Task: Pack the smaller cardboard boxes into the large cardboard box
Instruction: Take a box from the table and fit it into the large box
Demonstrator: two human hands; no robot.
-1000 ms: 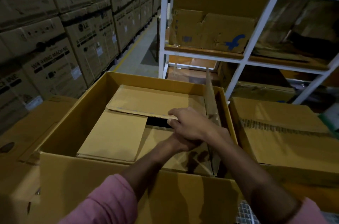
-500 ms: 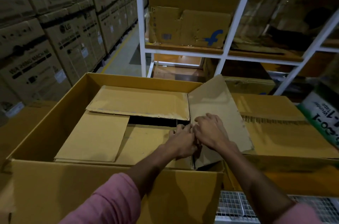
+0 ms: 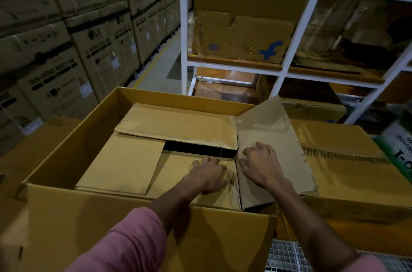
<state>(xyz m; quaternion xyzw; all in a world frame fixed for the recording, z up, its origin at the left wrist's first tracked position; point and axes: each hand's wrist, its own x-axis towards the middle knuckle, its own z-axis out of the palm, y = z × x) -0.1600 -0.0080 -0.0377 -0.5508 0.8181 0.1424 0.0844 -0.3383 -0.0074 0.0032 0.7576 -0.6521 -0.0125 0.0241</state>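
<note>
Far to the left of my left hand, stacked appliance cartons form one wall of printed brown cardboard; the count is not determinable.

Directly under both hands sits one large cardboard box, open-topped, rectangular, with smooth yellow-brown walls. Inside it lies one smaller cardboard box, duller and more worn, with four top flaps. Three flaps are folded flat: one left of my left hand, one beyond my fingertips with a ragged torn edge, and one beneath my left palm. A dark gap shows between them just ahead of my left hand.

My left hand lies palm down on the near flap, fingers extended and slightly spread, gripping nothing. My pink sleeve covers the left forearm.

My right hand presses flat on the fourth flap, fingers straight and spread, gripping nothing. This flap is tilted, leaning outward over the large box's right wall.

Right of my right hand sits one further cardboard box, closed, with a corrugated torn strip across its top. Beyond both hands stands one white metal rack holding creased cardboard.
</note>
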